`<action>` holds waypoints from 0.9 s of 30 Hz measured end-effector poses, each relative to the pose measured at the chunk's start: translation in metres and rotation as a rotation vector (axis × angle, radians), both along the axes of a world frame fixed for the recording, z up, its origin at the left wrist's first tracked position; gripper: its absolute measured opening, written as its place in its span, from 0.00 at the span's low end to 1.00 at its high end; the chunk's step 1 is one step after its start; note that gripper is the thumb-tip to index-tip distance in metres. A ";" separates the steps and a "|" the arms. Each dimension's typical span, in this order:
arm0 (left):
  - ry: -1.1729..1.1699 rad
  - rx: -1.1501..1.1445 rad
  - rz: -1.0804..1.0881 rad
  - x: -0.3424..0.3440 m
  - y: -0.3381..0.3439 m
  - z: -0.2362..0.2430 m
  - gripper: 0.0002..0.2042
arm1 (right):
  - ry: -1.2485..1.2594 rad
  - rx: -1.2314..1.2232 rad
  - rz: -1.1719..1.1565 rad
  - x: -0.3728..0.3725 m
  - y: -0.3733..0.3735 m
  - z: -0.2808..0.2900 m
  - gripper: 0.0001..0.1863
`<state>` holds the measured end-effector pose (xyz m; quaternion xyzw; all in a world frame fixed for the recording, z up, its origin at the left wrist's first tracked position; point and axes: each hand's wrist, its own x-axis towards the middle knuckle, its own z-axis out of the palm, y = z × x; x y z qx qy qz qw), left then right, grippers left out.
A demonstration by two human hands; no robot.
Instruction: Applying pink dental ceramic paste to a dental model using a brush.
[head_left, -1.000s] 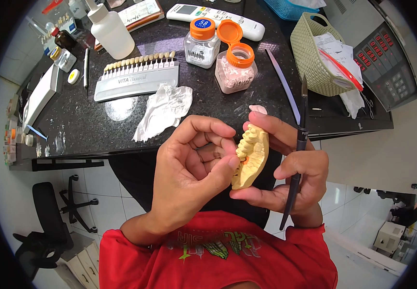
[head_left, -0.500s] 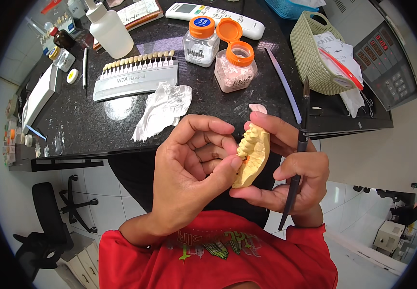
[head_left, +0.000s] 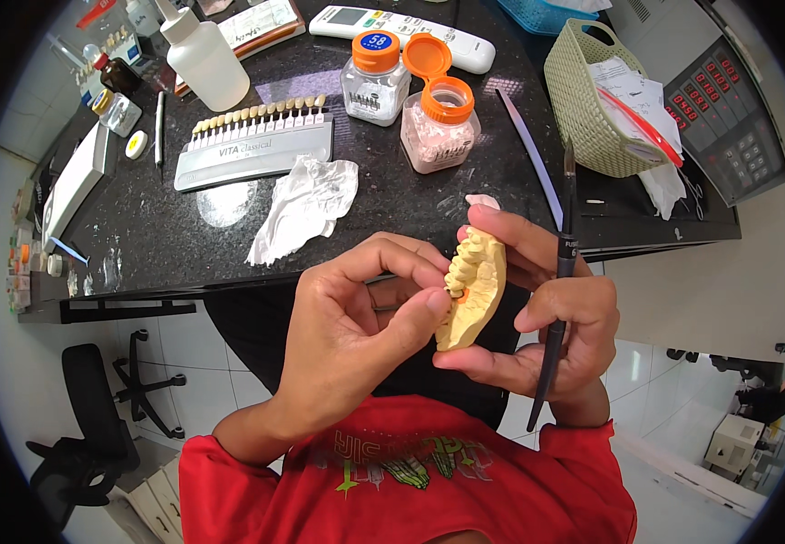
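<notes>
Head view: hands (head_left: 465, 326) above black granite counter (head_left: 392, 208).

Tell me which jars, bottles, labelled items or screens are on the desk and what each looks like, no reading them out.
Closed jar: desk centre, clear, orange cap, white label.
Open jar: right of it, orange flip lid up, pinkish powder.
Squeeze bottle: upper left, translucent white.
Shade guide: grey holder, row of tooth tabs.
Remote control: top, white, small screen.
Keypad panel: far right, dark, red digits.

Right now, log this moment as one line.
left hand: pinching teeth | right hand: holds dental cast, brush | jar: open
</notes>
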<state>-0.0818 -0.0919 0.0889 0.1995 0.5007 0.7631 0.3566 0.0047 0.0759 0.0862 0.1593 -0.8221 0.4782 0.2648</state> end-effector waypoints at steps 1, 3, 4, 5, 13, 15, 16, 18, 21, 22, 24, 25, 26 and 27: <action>-0.016 0.001 0.018 0.001 0.001 0.001 0.03 | 0.001 0.000 0.002 -0.001 0.000 0.001 0.33; 0.002 -0.006 0.020 0.001 0.000 0.001 0.03 | 0.008 0.008 0.004 -0.002 -0.002 0.001 0.33; 0.019 -0.013 0.017 0.000 -0.001 0.001 0.03 | 0.008 0.008 0.004 -0.002 -0.001 0.002 0.33; 0.019 -0.012 0.017 0.000 -0.001 0.001 0.03 | 0.009 0.022 0.012 -0.002 -0.001 0.001 0.32; 0.125 -0.103 0.020 0.001 0.001 0.004 0.03 | 0.000 -0.021 0.025 -0.001 0.002 -0.002 0.31; 0.113 -0.108 0.016 0.001 0.001 0.002 0.03 | -0.034 -0.018 0.039 -0.001 0.002 -0.004 0.32; 0.099 -0.111 0.009 0.001 0.001 0.002 0.04 | -0.035 -0.017 0.039 -0.001 0.002 -0.005 0.32; 0.049 -0.082 -0.007 0.002 0.000 0.002 0.04 | -0.024 -0.167 0.060 -0.002 0.000 -0.008 0.33; -0.034 -0.034 -0.021 0.003 -0.002 0.003 0.05 | 0.026 -0.204 0.080 -0.002 -0.002 -0.011 0.34; -0.065 -0.016 -0.018 0.003 -0.003 0.003 0.05 | 0.025 -0.205 0.082 -0.003 -0.002 -0.011 0.34; -0.077 -0.016 -0.017 0.003 -0.004 0.003 0.05 | 0.027 -0.212 0.094 -0.003 -0.002 -0.011 0.35; -0.088 -0.015 -0.018 0.003 -0.005 0.003 0.06 | 0.026 -0.212 0.097 -0.004 -0.002 -0.012 0.35; -0.089 -0.015 -0.014 0.003 -0.005 0.003 0.06 | 0.033 -0.216 0.102 -0.005 -0.003 -0.013 0.36; -0.113 -0.004 -0.014 0.003 -0.005 0.003 0.06 | 0.040 -0.220 0.106 -0.005 -0.003 -0.014 0.36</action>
